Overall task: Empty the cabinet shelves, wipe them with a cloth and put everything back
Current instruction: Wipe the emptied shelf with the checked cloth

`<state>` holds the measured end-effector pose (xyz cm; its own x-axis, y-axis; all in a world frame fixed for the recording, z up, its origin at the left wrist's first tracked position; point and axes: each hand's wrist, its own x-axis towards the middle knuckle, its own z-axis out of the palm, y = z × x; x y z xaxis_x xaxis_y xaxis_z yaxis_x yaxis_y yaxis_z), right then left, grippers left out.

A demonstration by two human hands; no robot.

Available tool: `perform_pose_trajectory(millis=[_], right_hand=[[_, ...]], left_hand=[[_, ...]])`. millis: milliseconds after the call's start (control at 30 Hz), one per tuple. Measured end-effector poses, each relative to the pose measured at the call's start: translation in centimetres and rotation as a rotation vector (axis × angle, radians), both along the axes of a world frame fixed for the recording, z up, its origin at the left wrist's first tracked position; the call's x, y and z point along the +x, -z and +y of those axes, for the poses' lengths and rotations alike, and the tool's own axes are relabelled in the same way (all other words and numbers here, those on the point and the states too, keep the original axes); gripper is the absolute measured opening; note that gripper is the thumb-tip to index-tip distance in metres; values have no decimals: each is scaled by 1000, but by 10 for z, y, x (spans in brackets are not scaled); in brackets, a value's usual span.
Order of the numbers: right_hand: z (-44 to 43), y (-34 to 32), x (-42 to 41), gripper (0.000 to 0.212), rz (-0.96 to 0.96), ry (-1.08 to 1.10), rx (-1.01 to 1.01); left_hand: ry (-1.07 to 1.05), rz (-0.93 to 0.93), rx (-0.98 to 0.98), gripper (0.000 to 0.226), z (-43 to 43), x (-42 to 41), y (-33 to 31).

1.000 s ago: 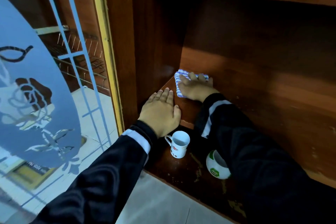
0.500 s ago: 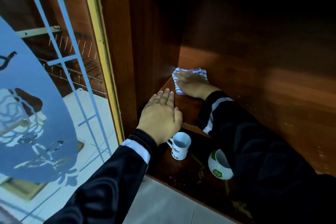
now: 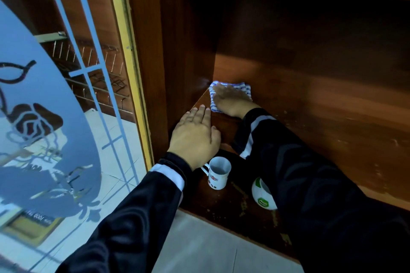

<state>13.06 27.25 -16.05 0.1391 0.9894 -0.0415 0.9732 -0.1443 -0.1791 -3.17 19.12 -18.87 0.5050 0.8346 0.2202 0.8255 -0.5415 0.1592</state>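
Cloth (image 3: 231, 87) is pressed under flat right hand (image 3: 233, 101) at back-left corner of shelf (image 3: 225, 125); left hand (image 3: 195, 137) is laid flat at shelf front (bracing). Overlapping outward strokes are advised.

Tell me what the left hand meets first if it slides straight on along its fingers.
Likely the near left edge of the striped cloth, under the right hand; the left hand lies flat on the shelf, fingers aimed there. It might slip past into the back left corner; depth is unclear.
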Motion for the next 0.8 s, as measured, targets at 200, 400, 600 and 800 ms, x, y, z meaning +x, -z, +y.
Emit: perform_pose_trajectory(millis=[200,400,600,800], right_hand=[[-19,1,4,54,-59,-41,-26],[-45,4,15,55,-86,-39,-42],[-65,-7,20,59,-62,270,-26],[-66,-6,5,69,-50,352,-77]], left_hand=[[-3,-1,8,80,-1,-2,0],[1,-7,-1,77,-4,-3,-1],[15,-16,-20,81,-4,-3,-2],[24,-20,-27,81,-2,-3,0]])
